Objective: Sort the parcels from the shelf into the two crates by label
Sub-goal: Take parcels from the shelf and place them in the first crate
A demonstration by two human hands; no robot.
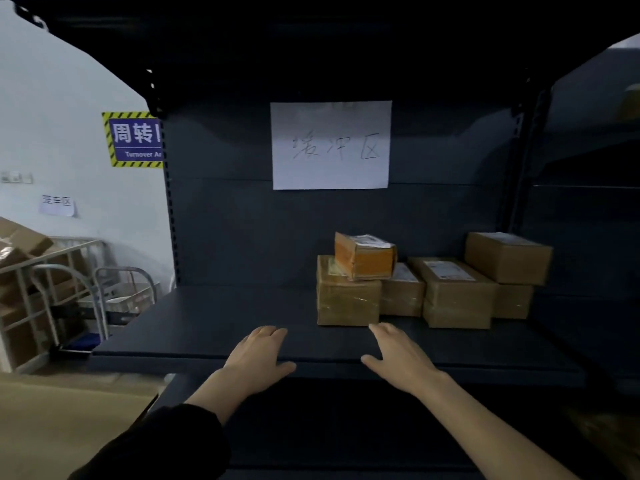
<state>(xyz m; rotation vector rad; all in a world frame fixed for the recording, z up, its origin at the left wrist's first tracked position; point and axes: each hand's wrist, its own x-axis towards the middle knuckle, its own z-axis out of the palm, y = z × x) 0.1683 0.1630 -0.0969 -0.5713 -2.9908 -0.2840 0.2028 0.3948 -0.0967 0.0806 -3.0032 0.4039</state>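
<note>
Over shelf [214, 327] front edge: both hands [258, 355] flat, parcels [348, 296] beyond.

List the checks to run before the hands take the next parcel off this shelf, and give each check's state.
1. Hands free: left hand and right hand are open over the front of the shelf, holding nothing. Ok.
2. Reach path: only bare shelf lies between the hands and the front-left box. Ok.
3. Front-left box free to lift: the orange parcel rests on top of it, so that one probably goes first. Not ok.
4. Labels readable: the white label on the orange parcel is blurred. Cannot tell.
5. Destination crates located: neither is in view. Cannot tell.
</note>
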